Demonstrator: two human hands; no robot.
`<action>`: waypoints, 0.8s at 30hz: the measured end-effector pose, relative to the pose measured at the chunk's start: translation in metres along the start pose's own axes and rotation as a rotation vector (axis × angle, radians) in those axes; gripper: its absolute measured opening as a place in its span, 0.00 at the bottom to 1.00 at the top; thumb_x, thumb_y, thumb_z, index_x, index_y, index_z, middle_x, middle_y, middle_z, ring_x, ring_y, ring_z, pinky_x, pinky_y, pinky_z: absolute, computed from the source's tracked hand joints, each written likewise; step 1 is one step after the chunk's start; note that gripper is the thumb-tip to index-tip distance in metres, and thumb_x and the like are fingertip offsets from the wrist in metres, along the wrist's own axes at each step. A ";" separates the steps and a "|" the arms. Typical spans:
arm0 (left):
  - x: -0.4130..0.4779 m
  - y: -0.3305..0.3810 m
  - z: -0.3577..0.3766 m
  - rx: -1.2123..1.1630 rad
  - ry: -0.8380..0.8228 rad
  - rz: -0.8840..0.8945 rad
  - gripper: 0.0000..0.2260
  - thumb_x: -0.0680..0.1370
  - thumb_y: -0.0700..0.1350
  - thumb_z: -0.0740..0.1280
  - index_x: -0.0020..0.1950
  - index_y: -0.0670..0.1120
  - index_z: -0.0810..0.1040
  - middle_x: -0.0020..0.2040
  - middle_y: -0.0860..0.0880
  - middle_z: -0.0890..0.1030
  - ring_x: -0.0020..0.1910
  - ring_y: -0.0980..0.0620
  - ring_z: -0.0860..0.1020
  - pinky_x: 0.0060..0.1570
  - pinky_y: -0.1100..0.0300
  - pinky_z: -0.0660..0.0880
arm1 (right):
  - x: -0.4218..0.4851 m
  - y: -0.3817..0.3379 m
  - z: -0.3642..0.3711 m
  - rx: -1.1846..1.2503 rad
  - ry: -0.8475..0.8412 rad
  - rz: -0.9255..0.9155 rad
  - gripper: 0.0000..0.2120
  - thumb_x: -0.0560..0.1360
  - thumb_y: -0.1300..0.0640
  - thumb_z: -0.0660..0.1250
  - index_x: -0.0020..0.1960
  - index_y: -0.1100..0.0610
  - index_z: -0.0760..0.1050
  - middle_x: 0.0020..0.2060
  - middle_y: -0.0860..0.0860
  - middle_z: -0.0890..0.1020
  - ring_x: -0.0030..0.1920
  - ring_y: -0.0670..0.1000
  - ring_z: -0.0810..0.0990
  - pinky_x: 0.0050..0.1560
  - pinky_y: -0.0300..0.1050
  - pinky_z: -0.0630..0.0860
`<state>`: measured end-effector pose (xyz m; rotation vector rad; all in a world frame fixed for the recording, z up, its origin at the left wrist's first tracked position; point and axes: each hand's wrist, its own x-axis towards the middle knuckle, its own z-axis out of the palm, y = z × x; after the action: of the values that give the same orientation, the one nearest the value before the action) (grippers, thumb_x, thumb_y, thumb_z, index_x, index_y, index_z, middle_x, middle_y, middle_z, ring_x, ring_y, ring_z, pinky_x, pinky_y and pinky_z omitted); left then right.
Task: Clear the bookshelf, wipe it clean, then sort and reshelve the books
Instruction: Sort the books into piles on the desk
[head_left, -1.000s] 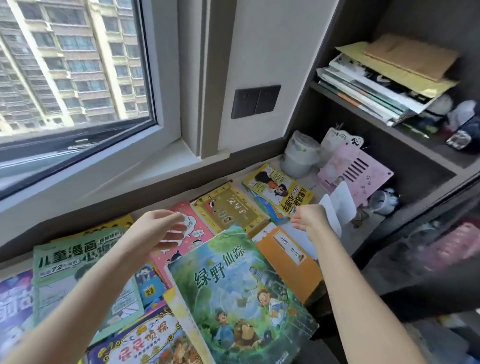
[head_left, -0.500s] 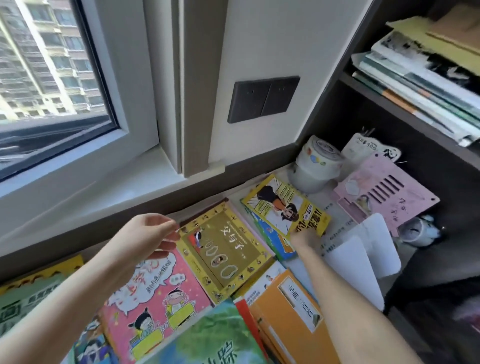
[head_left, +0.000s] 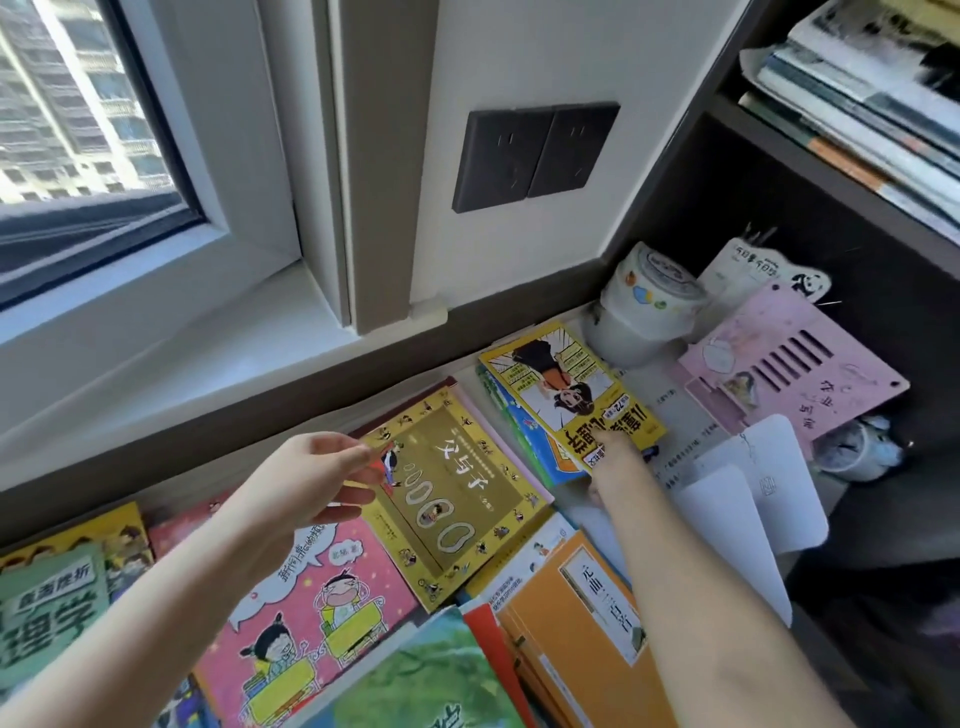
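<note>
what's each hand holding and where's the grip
The right hand grips the yellow comic book at its near edge, one finger on the cover, the rest hidden beneath. The left hand holds nothing, hovering over the gold book.

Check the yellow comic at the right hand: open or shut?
Shut. The yellow comic lies flat, cover up, atop a blue book; the right hand pinches its near edge.

The lidded tub (head_left: 644, 312) is taken as reference; it is set on the counter (head_left: 574, 318) at the rear. The comic book (head_left: 571, 395) is laid just left of and before it, on top of a second book (head_left: 530, 441). The slotted board (head_left: 789, 374) is propped just to its right. A stack of books (head_left: 857, 98) is stored on the shelf (head_left: 779, 143) above and to its right.
</note>
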<state>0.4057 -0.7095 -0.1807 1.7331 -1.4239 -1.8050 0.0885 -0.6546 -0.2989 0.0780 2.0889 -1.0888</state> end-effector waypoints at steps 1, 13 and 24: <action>-0.002 0.001 -0.001 -0.001 0.002 0.005 0.07 0.80 0.43 0.64 0.51 0.42 0.80 0.45 0.44 0.84 0.47 0.45 0.82 0.48 0.54 0.79 | -0.004 0.002 0.001 0.015 -0.044 -0.061 0.05 0.75 0.56 0.60 0.40 0.53 0.70 0.41 0.53 0.73 0.34 0.50 0.69 0.41 0.46 0.73; -0.073 -0.002 -0.056 0.020 0.186 0.259 0.05 0.78 0.46 0.67 0.49 0.47 0.81 0.43 0.49 0.85 0.45 0.49 0.83 0.51 0.54 0.79 | -0.149 -0.077 -0.031 0.082 0.478 -0.756 0.10 0.72 0.55 0.72 0.43 0.59 0.72 0.41 0.54 0.81 0.41 0.58 0.79 0.41 0.48 0.73; -0.196 0.018 -0.124 0.490 0.463 0.717 0.38 0.59 0.76 0.61 0.62 0.55 0.75 0.56 0.61 0.77 0.57 0.60 0.74 0.59 0.58 0.70 | -0.350 -0.101 -0.070 -0.300 -0.876 -0.765 0.38 0.42 0.45 0.85 0.48 0.61 0.81 0.40 0.57 0.86 0.37 0.55 0.85 0.35 0.53 0.82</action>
<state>0.5555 -0.6280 -0.0225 1.3979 -2.0056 -0.6775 0.2553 -0.5712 0.0222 -1.2055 1.4233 -0.9335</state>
